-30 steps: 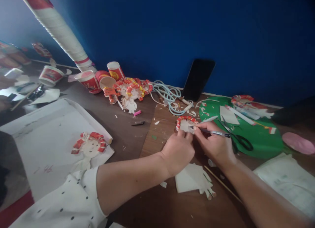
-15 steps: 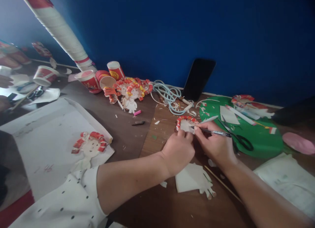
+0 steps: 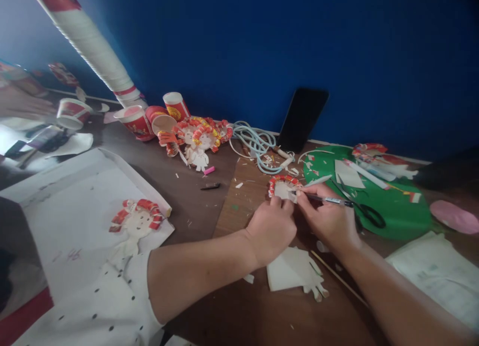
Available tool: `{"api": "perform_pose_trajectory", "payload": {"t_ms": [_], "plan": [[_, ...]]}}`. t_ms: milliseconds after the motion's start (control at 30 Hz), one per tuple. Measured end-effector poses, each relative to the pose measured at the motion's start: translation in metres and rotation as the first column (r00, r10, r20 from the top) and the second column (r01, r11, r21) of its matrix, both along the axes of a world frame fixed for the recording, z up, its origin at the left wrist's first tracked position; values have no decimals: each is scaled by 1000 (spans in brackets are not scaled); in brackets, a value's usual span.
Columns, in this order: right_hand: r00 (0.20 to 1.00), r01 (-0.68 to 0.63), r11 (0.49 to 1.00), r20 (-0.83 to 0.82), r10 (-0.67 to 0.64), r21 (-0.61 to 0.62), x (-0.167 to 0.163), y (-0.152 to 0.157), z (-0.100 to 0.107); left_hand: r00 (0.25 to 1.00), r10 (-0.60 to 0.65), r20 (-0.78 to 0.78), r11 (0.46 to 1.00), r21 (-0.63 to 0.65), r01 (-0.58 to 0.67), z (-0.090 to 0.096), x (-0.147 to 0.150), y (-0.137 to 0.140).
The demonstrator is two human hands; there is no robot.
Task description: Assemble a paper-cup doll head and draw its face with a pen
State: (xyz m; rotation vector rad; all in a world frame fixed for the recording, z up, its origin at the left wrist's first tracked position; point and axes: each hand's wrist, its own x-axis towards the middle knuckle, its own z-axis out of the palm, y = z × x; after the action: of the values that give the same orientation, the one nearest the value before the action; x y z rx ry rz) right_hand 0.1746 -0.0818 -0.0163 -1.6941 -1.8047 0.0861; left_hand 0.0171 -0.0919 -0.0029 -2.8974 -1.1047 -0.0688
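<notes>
Two bare hands work close together. The right hand (image 3: 331,219) grasps one black pen (image 3: 331,201) between thumb and fingers, its tip at the pale middle of one round paper cutout (image 3: 282,188) with a red curled fringe. The left hand (image 3: 270,229) is bent over with its fingertips at the cutout's near edge; whether they pinch it or only press it down, I can't fairly tell from here. The cutout is on the brown table (image 3: 239,313), just ahead of the left fingers.

Close by are one sheet of white paper (image 3: 287,271), one thin stick (image 3: 339,278), one black cap (image 3: 210,186) and one pink cap (image 3: 208,170). To the right, one pair of scissors (image 3: 368,214) lies on one green disc (image 3: 406,214), with one pink oval (image 3: 454,216) beyond it.

Farther back, one dark phone (image 3: 304,120) leans on the blue wall beside one coiled cable (image 3: 258,144). Left of that are one heap of fringed cutouts (image 3: 205,136) and three loose red-and-white cups (image 3: 133,122). One white tray (image 3: 67,206) bears one fringed figure (image 3: 138,222); past it are a fourth cup (image 3: 73,113) and another person's blurred hand (image 3: 22,101).
</notes>
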Motion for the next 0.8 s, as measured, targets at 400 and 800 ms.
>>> {"api": "perform_pose_trajectory", "payload": {"t_ms": [400,800], "plan": [[1000,25,1000,9,-25,-1,0,0,-2,1000,-18,8,1000,-13,18,2,-1,1],[999,33,999,16,-33,-5,1,1,-2,1000,-19,7,1000,-6,19,0,0,2]]}}
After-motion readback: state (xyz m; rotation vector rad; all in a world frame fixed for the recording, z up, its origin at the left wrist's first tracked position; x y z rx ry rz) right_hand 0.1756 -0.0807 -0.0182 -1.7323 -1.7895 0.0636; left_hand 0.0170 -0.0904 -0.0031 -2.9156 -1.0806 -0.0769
